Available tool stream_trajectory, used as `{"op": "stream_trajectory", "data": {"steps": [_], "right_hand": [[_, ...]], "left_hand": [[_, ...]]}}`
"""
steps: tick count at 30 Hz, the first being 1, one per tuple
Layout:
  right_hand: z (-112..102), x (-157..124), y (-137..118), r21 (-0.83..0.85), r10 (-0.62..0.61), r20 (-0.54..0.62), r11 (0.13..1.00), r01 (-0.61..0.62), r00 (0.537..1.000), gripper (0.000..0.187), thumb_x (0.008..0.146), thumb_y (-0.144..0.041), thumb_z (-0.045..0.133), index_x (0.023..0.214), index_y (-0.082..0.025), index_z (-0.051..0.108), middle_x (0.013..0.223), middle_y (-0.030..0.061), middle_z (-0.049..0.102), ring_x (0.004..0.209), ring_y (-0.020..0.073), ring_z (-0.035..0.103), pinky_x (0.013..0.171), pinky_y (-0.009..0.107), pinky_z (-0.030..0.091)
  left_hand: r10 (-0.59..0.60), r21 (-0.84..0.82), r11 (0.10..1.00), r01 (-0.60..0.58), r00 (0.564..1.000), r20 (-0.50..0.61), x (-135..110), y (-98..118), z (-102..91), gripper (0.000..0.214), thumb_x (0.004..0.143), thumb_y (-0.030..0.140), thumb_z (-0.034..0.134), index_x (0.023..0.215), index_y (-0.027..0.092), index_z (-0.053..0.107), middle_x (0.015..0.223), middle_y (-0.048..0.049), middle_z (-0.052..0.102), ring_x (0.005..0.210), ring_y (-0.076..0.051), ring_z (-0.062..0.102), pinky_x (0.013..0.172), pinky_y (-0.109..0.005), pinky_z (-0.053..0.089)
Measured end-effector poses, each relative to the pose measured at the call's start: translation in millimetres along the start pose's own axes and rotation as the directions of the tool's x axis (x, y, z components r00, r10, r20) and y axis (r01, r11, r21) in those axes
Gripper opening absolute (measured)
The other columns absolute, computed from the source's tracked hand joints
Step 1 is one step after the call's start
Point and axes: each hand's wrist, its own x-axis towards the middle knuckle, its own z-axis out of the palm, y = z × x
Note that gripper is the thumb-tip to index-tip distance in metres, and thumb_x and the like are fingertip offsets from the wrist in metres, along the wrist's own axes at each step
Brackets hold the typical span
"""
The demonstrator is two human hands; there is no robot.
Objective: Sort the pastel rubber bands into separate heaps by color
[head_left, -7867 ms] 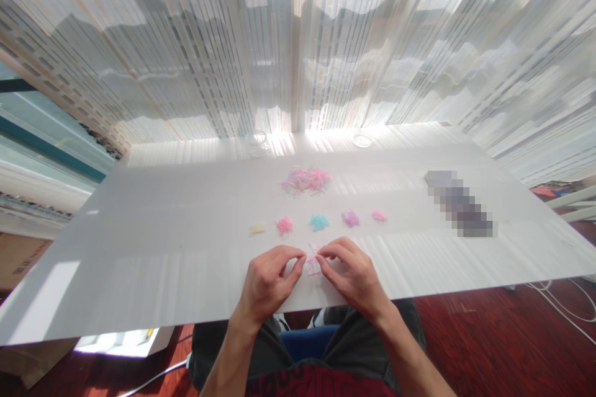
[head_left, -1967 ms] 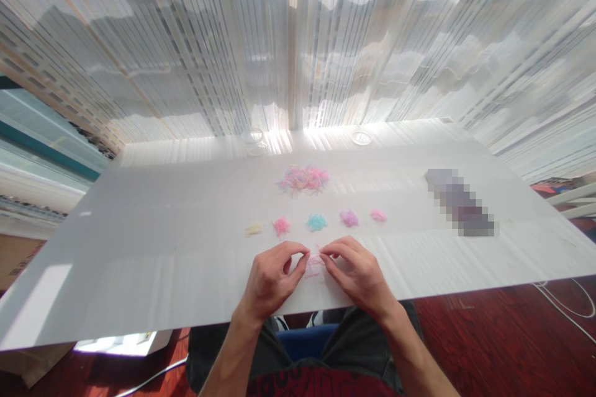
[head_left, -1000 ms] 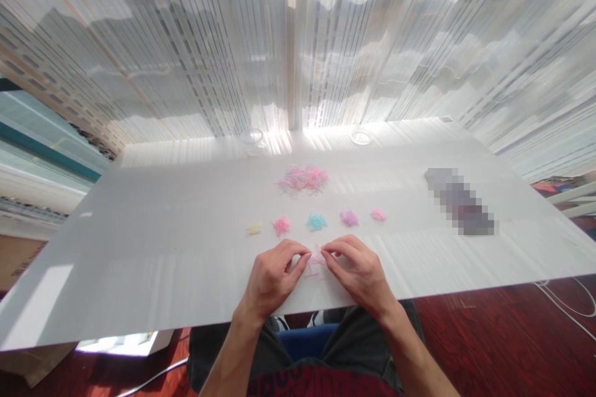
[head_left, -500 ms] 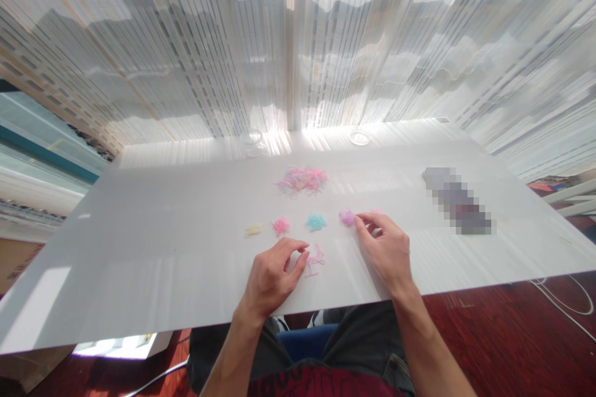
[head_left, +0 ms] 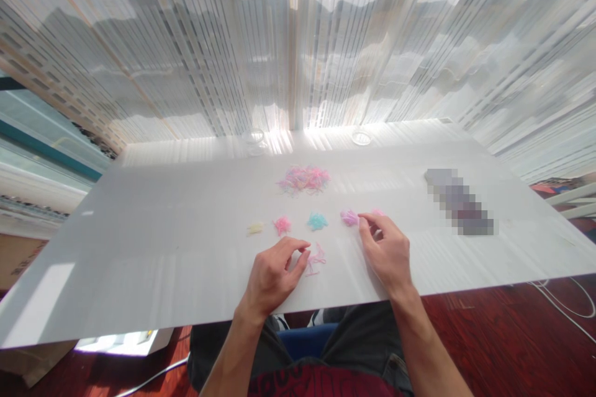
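Observation:
My left hand (head_left: 275, 270) rests low over the table, its thumb and forefinger curved with a small gap between the tips. Right beside those tips lies a loose cluster of pale pink strands (head_left: 317, 258). My right hand (head_left: 385, 249) has its fingers bent together at the right edge of a purple bundle of strands (head_left: 349, 218); anything between the fingertips is too small to make out. Behind that hand a pink bundle (head_left: 378, 213) is partly hidden. To the left sit a turquoise bundle (head_left: 317, 221), a bright pink bundle (head_left: 282, 226) and a pale yellow bundle (head_left: 255, 228).
A larger mixed heap of strands (head_left: 304, 179) lies farther back on the white table (head_left: 153, 236). Two clear round objects, one a lid-like disc (head_left: 361, 138), stand near the curtain (head_left: 195, 74). A blurred-out dark object (head_left: 459, 201) lies on the right.
My right hand has shifted very slightly right, its fingertips now at the purple bundle's edge. The left hand stays in place. The whole view has moved a little.

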Motion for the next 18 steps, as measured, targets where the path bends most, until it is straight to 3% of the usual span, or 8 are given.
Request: {"op": "stream_trajectory", "data": {"steps": [5,10,15,18], "right_hand": [[-2.0,-4.1,-3.2,0.018,-0.091,-0.018,0.996,0.091,0.996,0.018,0.096,-0.029,0.059,0.096,-0.019,0.074,0.083,0.0036,0.071,0.065,0.0158,0.059,0.06,0.028,0.049],[-3.6,-14.2,-11.8,0.036,-0.189,0.076,0.982,0.187,0.979,0.011,0.097,-0.023,0.059,0.096,-0.02,0.07,0.076,0.0006,0.063,0.066,0.0159,0.057,0.064,0.029,0.049],[1.6,-28.0,-21.4,0.121,-0.336,0.316,0.942,0.313,0.887,0.007,0.098,-0.023,0.06,0.098,-0.021,0.068,0.083,0.003,0.063,0.079,0.0191,0.062,0.073,0.032,0.051],[3.7,-31.3,-23.2,0.137,-0.373,0.378,0.928,0.347,0.847,0.009,0.099,-0.021,0.059,0.103,-0.022,0.067,0.088,0.0044,0.063,0.084,0.0212,0.062,0.077,0.035,0.052]], "left_hand": [[0.012,0.027,1.0,-0.012,1.0,0.006,1.7,1.5,-0.6,0.009,0.098,0.02,0.06,0.103,0.022,0.068,0.095,0.0,0.074,0.067,-0.011,0.064,0.067,-0.023,0.051],[0.019,0.051,0.999,-0.019,1.0,0.008,3.2,2.6,-0.4,0.011,0.097,0.017,0.059,0.103,0.022,0.068,0.094,-0.0006,0.075,0.076,-0.014,0.069,0.071,-0.024,0.053],[0.02,0.066,0.998,-0.022,1.0,0.02,4.1,3.7,-0.9,0.01,0.097,0.018,0.059,0.1,0.021,0.068,0.092,-0.0007,0.074,0.075,-0.013,0.069,0.069,-0.024,0.053],[0.017,0.068,0.997,-0.018,1.0,0.026,4.0,3.8,-1.0,0.012,0.096,0.017,0.058,0.101,0.022,0.068,0.092,-0.0006,0.074,0.073,-0.013,0.069,0.068,-0.024,0.054]]}}
